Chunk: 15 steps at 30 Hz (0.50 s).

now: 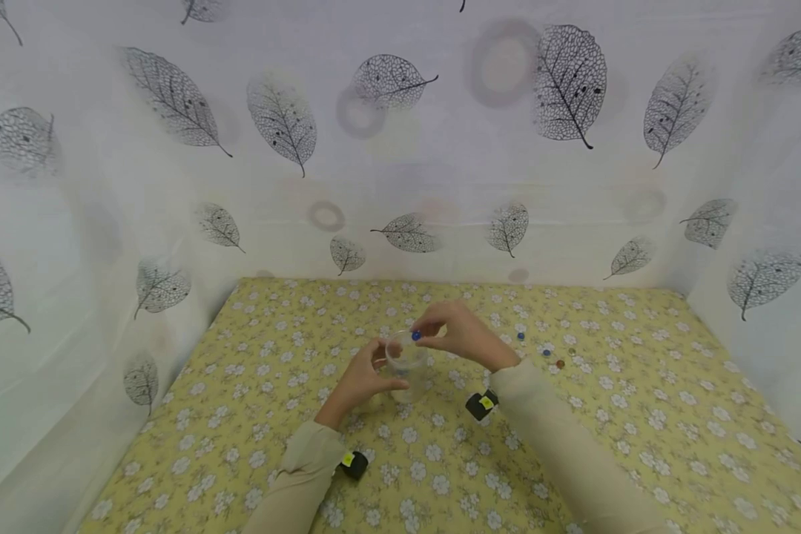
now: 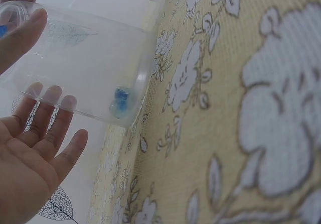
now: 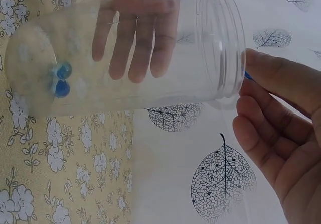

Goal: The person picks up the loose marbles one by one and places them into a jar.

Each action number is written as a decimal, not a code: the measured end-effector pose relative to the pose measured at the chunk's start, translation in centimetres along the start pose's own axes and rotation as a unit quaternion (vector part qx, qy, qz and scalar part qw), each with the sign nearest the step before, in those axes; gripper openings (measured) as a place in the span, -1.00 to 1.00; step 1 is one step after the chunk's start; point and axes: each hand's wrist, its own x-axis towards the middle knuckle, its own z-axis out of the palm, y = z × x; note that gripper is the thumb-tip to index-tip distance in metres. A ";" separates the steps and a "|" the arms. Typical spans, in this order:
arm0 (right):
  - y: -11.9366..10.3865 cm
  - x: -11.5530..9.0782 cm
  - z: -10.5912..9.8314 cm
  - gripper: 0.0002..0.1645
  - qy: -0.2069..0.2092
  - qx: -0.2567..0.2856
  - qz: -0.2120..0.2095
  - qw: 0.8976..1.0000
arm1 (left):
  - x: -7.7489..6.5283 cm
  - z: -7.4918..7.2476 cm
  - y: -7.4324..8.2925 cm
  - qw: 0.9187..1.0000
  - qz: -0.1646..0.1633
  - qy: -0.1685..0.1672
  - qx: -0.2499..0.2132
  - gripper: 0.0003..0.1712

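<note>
A clear plastic jar point(image 1: 407, 374) with a threaded neck stands upright on the cloth. My left hand point(image 1: 363, 377) grips its side, thumb on one side and fingers on the other. Two bluish marbles point(image 3: 62, 87) lie at the bottom of the jar, seen through its wall in the right wrist view. With thumb and fingertips, my right hand point(image 1: 459, 334) pinches a blue marble point(image 1: 416, 335) right at the open rim. Most of that marble is hidden behind the thumb in the right wrist view.
To the right on the yellow floral tablecloth point(image 1: 414, 467) lie two blue marbles point(image 1: 546, 352), a reddish-brown marble point(image 1: 560, 364) and a pale greenish one point(image 1: 572, 351). A white leaf-print curtain point(image 1: 427, 170) encloses the table at the back and sides.
</note>
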 end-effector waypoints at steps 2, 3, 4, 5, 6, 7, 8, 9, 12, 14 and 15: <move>0.0 0.0 0.1 -0.77 -0.003 -0.002 0.002 1.000 | 0.0 0.0 0.1 1.000 -0.001 -0.001 -0.001 -0.35; 0.0 0.0 0.1 -0.77 -0.004 -0.002 0.003 1.000 | 0.0 0.0 0.1 1.000 -0.004 -0.001 -0.001 -0.34; 0.0 0.0 0.2 -0.78 -0.005 -0.003 0.005 1.000 | 0.0 0.0 0.1 1.000 -0.005 -0.002 0.000 -0.34; -0.1 0.0 0.2 -0.78 -0.005 -0.002 0.005 1.000 | 0.1 0.0 0.0 1.000 -0.005 -0.001 0.001 -0.34; 0.0 0.0 0.2 -0.78 -0.006 -0.002 0.007 1.000 | 0.1 0.0 -0.1 1.000 -0.004 0.000 0.004 -0.34; 0.0 0.0 0.2 -0.78 -0.006 -0.004 0.006 1.000 | 0.3 0.0 -0.4 1.000 -0.004 0.001 0.004 -0.33; 0.0 0.0 0.2 -0.78 -0.006 -0.006 0.004 1.000 | 0.4 0.0 -0.8 1.000 -0.004 0.003 0.005 -0.33; 0.0 0.1 0.3 -0.78 -0.006 -0.009 0.002 1.000 | 0.6 0.0 -1.2 1.000 -0.002 0.006 0.005 -0.33; 0.0 0.1 0.3 -0.77 -0.006 -0.014 -0.002 1.000 | 1.0 0.1 -2.4 1.000 0.005 0.015 0.006 -0.32; 0.1 0.1 0.4 -0.77 -0.006 -0.014 -0.001 1.000 | 1.1 0.2 -2.9 1.000 0.006 0.019 0.007 -0.32; 0.1 0.1 0.4 -0.77 -0.007 -0.015 0.001 1.000 | 1.2 0.2 -3.0 1.000 0.008 0.020 0.007 -0.32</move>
